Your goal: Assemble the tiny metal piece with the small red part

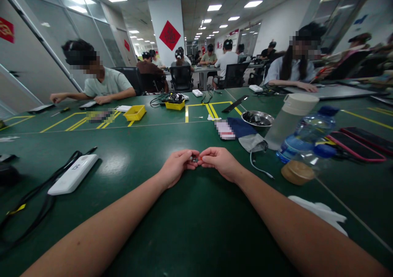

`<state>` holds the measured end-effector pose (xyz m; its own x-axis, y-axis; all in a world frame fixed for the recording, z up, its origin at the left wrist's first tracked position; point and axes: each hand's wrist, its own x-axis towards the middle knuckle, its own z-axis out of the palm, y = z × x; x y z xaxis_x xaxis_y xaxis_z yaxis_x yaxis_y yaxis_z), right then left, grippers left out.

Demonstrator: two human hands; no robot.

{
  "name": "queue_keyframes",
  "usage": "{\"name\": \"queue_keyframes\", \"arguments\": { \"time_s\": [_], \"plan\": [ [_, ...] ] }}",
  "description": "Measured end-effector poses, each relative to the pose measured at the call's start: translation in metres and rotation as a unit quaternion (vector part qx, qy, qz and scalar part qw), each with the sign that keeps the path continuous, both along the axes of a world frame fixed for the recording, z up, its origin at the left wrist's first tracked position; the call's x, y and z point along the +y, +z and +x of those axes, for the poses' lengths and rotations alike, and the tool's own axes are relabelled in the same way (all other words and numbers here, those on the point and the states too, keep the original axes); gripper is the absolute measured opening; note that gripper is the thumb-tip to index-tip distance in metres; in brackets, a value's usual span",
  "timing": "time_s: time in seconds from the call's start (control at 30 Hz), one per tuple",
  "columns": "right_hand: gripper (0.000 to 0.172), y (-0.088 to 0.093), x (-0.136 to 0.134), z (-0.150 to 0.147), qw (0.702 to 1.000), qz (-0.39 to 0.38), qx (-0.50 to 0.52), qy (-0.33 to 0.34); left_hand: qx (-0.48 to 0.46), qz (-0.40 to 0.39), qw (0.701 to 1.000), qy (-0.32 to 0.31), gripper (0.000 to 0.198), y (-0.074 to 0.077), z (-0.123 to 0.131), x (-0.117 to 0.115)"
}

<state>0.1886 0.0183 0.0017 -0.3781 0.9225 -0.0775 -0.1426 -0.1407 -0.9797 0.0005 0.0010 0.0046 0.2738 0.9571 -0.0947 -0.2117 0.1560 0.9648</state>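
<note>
My left hand (175,167) and my right hand (220,161) meet over the green table (190,224), fingertips pinched together. Between them sits a tiny dark metal part (194,159), held by both hands. It is too small to name. Both forearms reach in from the bottom edge of the view.
A white power bank (73,174) with black cables lies at the left. At the right stand a clear water bottle (307,136), a pale tumbler (290,117), a metal bowl (257,118), phones (357,147) and white cloth (319,213). Yellow trays (134,113) and seated people are beyond.
</note>
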Motion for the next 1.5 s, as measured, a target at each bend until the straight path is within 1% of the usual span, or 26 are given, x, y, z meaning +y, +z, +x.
{"name": "queue_keyframes", "arguments": {
  "time_s": [0.1,0.23,0.37,0.5,0.67,0.77,0.87,1.0,1.13,1.23,1.37,1.43,1.5],
  "plan": [
    [0.01,-0.0002,0.0003,0.0007,1.0,0.002,0.001,0.005,-0.015,-0.005,1.0,0.007,0.032,0.0008,0.0002,0.0],
    [0.012,0.0007,0.0022,0.0018,0.999,-0.029,0.031,0.006,-0.038,-0.006,0.999,0.003,0.034,0.0,-0.0003,0.0003],
    [0.006,0.0015,0.0024,0.002,0.998,-0.043,0.038,-0.001,-0.016,0.004,1.0,-0.004,0.029,-0.0023,-0.0015,0.0006],
    [0.01,0.0,0.0008,0.0015,1.0,-0.015,0.014,0.003,0.035,0.027,0.999,-0.001,0.027,-0.0044,-0.0017,0.0003],
    [0.015,-0.0018,-0.001,0.0009,1.0,0.022,0.0,0.012,0.047,0.027,0.999,0.009,0.023,-0.0049,0.0003,0.0001],
    [0.016,-0.0011,-0.0011,0.0007,1.0,0.02,-0.001,0.006,0.048,0.018,0.999,0.005,0.02,-0.0051,0.0011,0.0008],
    [0.013,-0.0001,-0.0003,0.0008,1.0,-0.003,0.014,-0.003,0.03,0.003,1.0,-0.001,0.018,-0.0046,0.0004,0.0017],
    [0.005,0.0009,0.0004,0.0008,1.0,-0.018,0.021,-0.008,-0.026,-0.026,0.999,0.009,0.019,-0.0015,-0.0016,0.0023],
    [0.005,0.0015,0.0,0.0006,0.999,-0.019,0.027,-0.006,-0.046,-0.03,0.998,0.004,0.019,0.0011,-0.0024,0.0017],
    [0.01,0.0001,-0.0001,0.0006,1.0,-0.01,0.023,-0.007,-0.019,-0.007,1.0,0.005,0.022,0.0007,-0.0024,0.0009],
    [0.014,-0.003,0.0004,0.0019,1.0,0.009,0.006,-0.002,0.059,0.055,0.997,0.014,0.023,-0.0019,-0.0028,0.0002],
    [0.016,-0.0037,0.0004,0.003,1.0,0.017,0.002,0.004,0.089,0.078,0.993,0.008,0.021,-0.0034,-0.003,0.0],
    [0.015,-0.0035,0.0,0.0039,1.0,0.029,0.0,0.013,0.105,0.085,0.991,-0.002,0.022,-0.0047,-0.0028,-0.0002]
  ]
}}
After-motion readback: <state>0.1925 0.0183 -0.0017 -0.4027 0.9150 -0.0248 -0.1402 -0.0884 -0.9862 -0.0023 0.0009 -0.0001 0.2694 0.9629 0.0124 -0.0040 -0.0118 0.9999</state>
